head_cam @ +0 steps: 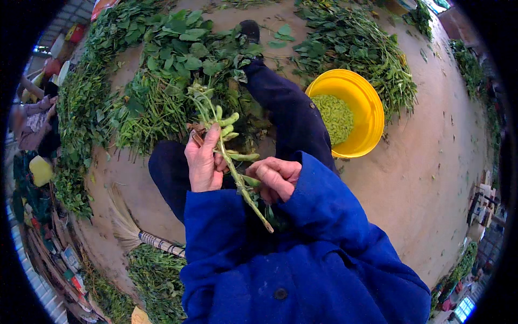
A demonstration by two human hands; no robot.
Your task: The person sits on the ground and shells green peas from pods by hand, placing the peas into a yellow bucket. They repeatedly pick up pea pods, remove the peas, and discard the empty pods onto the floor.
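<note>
My left hand (205,160) grips the stem of a soybean plant (230,160) between thumb and fingers. Several green pods (228,121) cluster on the stem near that thumb, and its bare cut end points down towards my jacket. On the stem's right side my right hand (275,178) has its fingers curled at a single green pod (251,181); whether they pinch it is hard to tell. A yellow plastic bucket (370,117), with many loose green pods (334,117) inside, stands beyond my right hand, beside my leg.
Heaps of leafy bean plants (182,52) lie ahead and to the left, with another pile (356,48) behind the bucket. A straw broom (129,227) rests on the floor at lower left. Another person (38,117) sits at the far left edge.
</note>
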